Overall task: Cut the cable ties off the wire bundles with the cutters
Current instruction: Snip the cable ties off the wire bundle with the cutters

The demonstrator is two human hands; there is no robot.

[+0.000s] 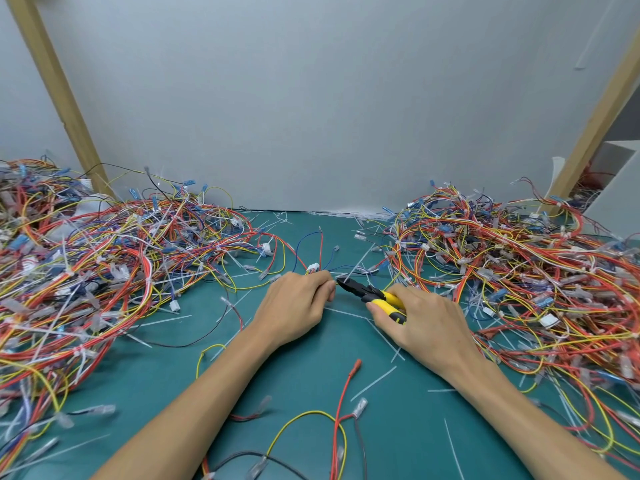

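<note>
The green mat bears a left wire heap, a right wire heap, loose wires and cut ties between.

The cutters have a dark metal head and yellow plastic handles. The bench looks matt; the posts are bare wood.

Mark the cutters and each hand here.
cutters [367,292], head view, on the black pivot ahead of the yellow handles.
left hand [298,303], head view, back of the hand gripping the wire bundle [312,269].
right hand [427,322], head view, back of the hand gripping the cutters.
</note>
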